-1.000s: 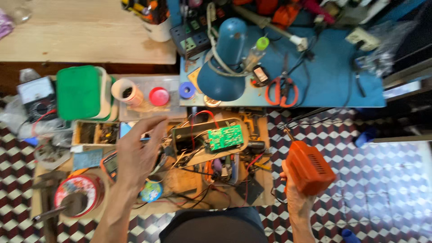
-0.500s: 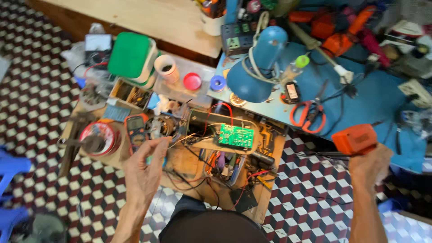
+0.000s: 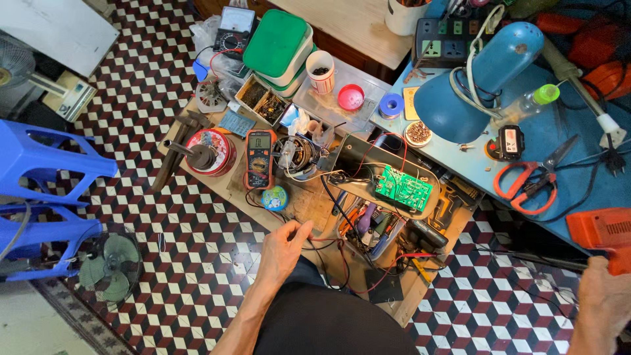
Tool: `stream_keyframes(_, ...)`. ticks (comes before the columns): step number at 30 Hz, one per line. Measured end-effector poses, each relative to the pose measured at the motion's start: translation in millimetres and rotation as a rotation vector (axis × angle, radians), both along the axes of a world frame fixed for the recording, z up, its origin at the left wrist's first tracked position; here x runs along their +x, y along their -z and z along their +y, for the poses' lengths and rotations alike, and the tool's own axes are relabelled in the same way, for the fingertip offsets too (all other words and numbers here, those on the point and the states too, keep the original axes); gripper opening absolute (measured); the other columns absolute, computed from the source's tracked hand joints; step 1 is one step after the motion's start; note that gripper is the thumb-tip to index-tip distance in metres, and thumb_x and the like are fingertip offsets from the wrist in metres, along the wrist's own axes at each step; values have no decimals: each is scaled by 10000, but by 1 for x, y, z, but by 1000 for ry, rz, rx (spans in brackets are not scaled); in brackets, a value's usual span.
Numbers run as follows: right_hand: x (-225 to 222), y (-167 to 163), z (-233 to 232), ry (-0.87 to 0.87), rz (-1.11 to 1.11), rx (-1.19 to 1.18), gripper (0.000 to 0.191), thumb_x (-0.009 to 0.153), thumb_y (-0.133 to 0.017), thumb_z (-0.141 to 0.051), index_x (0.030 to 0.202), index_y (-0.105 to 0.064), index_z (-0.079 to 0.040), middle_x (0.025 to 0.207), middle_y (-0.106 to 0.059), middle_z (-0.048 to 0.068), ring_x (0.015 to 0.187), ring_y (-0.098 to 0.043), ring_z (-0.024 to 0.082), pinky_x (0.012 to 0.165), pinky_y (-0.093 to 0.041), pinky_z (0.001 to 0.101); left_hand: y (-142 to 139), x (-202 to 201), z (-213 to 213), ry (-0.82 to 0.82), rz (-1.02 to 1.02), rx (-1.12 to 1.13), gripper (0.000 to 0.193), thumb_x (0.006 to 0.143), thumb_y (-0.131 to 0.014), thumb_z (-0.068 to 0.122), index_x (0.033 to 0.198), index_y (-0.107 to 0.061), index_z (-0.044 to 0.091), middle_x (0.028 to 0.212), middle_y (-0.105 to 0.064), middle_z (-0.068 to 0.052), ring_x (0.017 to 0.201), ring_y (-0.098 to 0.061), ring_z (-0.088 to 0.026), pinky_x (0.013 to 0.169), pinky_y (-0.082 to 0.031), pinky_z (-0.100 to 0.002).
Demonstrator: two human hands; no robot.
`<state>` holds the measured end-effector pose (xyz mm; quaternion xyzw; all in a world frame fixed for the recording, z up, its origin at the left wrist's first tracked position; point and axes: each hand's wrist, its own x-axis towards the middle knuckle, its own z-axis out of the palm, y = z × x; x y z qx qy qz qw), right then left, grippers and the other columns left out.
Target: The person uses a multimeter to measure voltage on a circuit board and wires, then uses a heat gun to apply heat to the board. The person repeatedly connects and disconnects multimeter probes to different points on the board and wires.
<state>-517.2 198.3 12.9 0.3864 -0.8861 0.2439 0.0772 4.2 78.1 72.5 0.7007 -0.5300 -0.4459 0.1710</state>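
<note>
The orange power tool [image 3: 603,231] sits at the far right edge, over the near rim of the blue tabletop [image 3: 578,164]. Your right hand [image 3: 601,299] is against its near end; whether your fingers wrap it you cannot tell. Your left hand [image 3: 282,248] hovers with fingers loosely spread, gripping nothing, over the low wooden board [image 3: 309,205], near the red wires [image 3: 342,253]. Left of them lies a multimeter [image 3: 259,158]; right, a green circuit board [image 3: 403,189].

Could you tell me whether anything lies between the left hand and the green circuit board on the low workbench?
Yes. Between the left hand and the green circuit board lie loose red and black wires and a cluster of hand tools at the bench's near edge. The hand is empty and hovers apart from them.
</note>
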Motion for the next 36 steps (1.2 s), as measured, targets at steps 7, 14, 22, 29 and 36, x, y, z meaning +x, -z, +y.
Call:
stream_keyframes(7, 188, -24, 0, 13, -761, -90, 418, 981, -690, -197, 1365, -653, -36, 1138, -724, 123, 976, -666, 197, 842, -525, 316, 73, 8, -47, -139, 664, 54, 374, 977, -631, 330, 1074, -717, -21, 955, -755, -62, 811, -679, -116, 741, -533, -259)
stream_keyframes(14, 288, -35, -15, -90, -933, 17, 338, 945, -672, -166, 1252, -695, -29, 1126, -756, 101, 1019, -704, 170, 888, -538, 287, 30, 31, -71, -161, 763, 32, 434, 1005, -580, 399, 1061, -714, -9, 985, -759, -66, 837, -685, -105, 739, -559, -260)
stream_keyframes(22, 279, -35, 12, 3, -914, 48, 347, 938, -673, -217, 1236, -714, -44, 1103, -771, 109, 1014, -717, 175, 898, -541, 293, -26, 2, -89, 14, 903, 92, 353, 919, -724, 288, 1185, -713, 56, 965, -722, 1, 839, -663, -66, 679, -491, -221)
stream_keyframes(29, 277, -44, 19, 13, -884, 95, 342, 939, -657, -250, 1220, -725, -66, 1037, -789, 100, 931, -724, 186, 833, -553, 315, -44, -1, -71, -5, 741, -78, 270, 893, -787, 218, 1095, -809, 41, 857, -703, 8, 713, -568, -36, 611, -459, -213)
stream_keyframes(36, 234, -37, 18, -109, -917, 21, 351, 945, -653, -244, 1235, -718, -56, 1023, -783, 101, 919, -715, 156, 802, -555, 278, -55, -14, -38, 50, 731, -144, 290, 931, -763, 179, 1173, -792, 22, 899, -733, -51, 783, -626, -86, 706, -505, -220)
